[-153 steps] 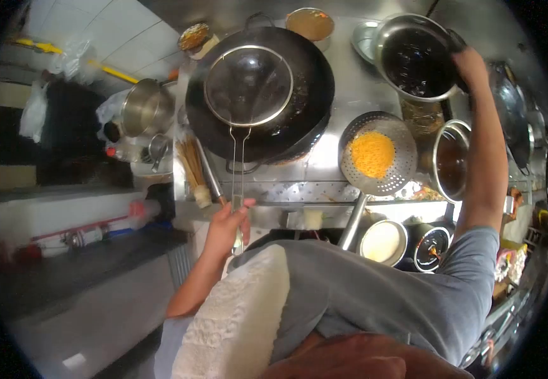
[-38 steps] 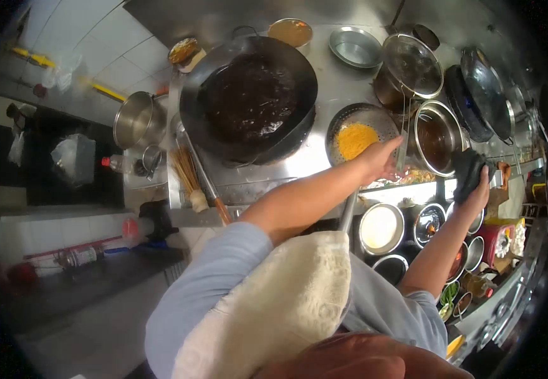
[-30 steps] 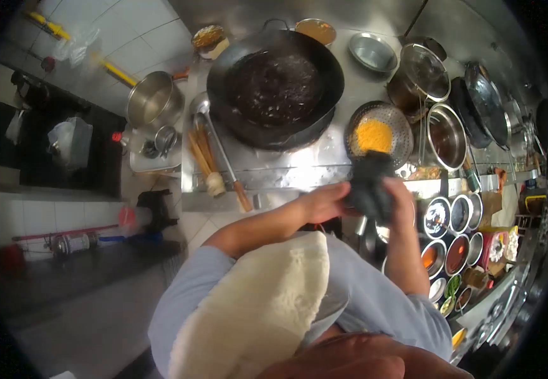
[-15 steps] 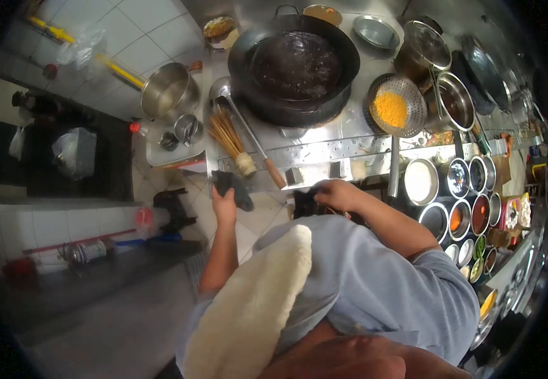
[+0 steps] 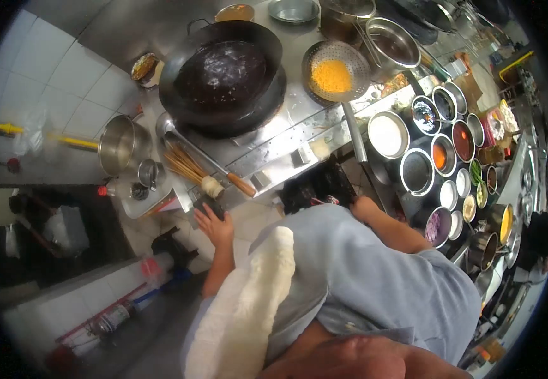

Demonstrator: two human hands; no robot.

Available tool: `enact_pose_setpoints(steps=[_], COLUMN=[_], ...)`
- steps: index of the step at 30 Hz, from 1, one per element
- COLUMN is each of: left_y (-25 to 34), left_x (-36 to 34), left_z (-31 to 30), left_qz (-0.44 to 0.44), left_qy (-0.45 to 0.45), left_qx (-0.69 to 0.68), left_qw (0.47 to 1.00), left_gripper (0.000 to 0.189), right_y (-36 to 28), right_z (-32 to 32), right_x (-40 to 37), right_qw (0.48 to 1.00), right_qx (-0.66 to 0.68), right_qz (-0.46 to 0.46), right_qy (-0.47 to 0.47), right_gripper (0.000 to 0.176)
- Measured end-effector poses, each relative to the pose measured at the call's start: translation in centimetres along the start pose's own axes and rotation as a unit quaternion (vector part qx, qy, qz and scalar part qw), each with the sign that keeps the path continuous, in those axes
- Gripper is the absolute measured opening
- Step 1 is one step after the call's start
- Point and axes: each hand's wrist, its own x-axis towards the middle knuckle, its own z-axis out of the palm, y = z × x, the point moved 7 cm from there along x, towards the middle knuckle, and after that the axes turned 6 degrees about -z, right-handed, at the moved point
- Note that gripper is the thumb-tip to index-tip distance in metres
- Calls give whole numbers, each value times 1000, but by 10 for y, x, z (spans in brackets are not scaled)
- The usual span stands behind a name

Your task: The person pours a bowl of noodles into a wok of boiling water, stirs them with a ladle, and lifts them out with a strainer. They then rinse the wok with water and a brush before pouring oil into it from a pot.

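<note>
My left hand point(image 5: 216, 226) is at the front left corner of the steel counter, its fingers stretched out and spread. Just past the fingertips is a dark cloth point(image 5: 208, 204), touching or very close to them. Beside it lie a bundle of thin bamboo sticks bound at one end point(image 5: 185, 167) and a ladle with a wooden handle point(image 5: 214, 165). My right hand point(image 5: 363, 208) is low in front of my body, by a black object point(image 5: 318, 186) below the counter edge. Its fingers are mostly hidden, so I cannot see what they hold.
A large black wok point(image 5: 229, 72) with dark liquid sits on the stove. To its right, a perforated strainer point(image 5: 343, 95) holds yellow-orange bits, its handle jutting over the edge. Several pots of sauces and ingredients point(image 5: 389, 134) stand at right. A steel pot point(image 5: 122, 145) is at left.
My left hand has opened from its grip on the dark cloth, which is now at the counter corner. My right hand has moved right and lower. The view has turned toward the right.
</note>
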Motion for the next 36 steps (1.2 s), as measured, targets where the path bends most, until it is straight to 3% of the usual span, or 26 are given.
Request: enact_pose_setpoints(steps=[3,7,11,13,15,17,18,20,22,24,26,27,29,31,36], left_y=[-8,-5,-5,-8,-10,-9,-8,-12,-22,-70,-77,-78,-80,-78,-73], left_x=[-4,1,9,15,8,-3,-13,-48,-87,-129,-181,-196,-202,-189,-118], left_z=[2,2,-4,-12,-13,-37,-38,-41,-9,89,136,142,150,146,146], left_qz=[-6,-22,-28,-40,-57,-57,-62,-111,-147,-11,-70,-70,-37,-5,90], left_qy=[28,-2,-97,-110,-122,26,27,70,7,-197,-462,-491,-452,-422,-381], left_qx=[9,3,28,32,31,2,6,-111,-43,36,-114,-118,-94,-78,-78], left_qw=[1000,1000,995,993,990,998,998,985,988,980,877,860,886,903,917], left_gripper=[91,95,98,95,92,76,76,60,53,46,39,38,37,37,37], right_y=[42,58,57,49,40,38,38,38,31,14,14,20,41,43,58], right_z=[25,33,11,-5,-10,-1,6,15,10,-10,-14,-2,20,23,33], right_x=[1,22,42,53,61,72,79,79,80,71,72,81,98,106,95], right_qw=[997,990,995,995,986,972,968,962,964,966,969,962,957,942,979], right_qx=[-9,-60,-27,26,-6,-39,-49,-55,-66,-50,-30,-80,-121,-78,-13], right_qz=[38,-45,-47,-93,-140,-186,-210,-233,-209,-216,-214,-220,-212,-315,-190], right_qy=[-73,-120,-85,-37,-87,-136,-129,-128,-150,-136,-122,-139,-154,-87,-70], right_gripper=[39,37,35,33,33,33,33,34,33,32,31,31,30,31,30])
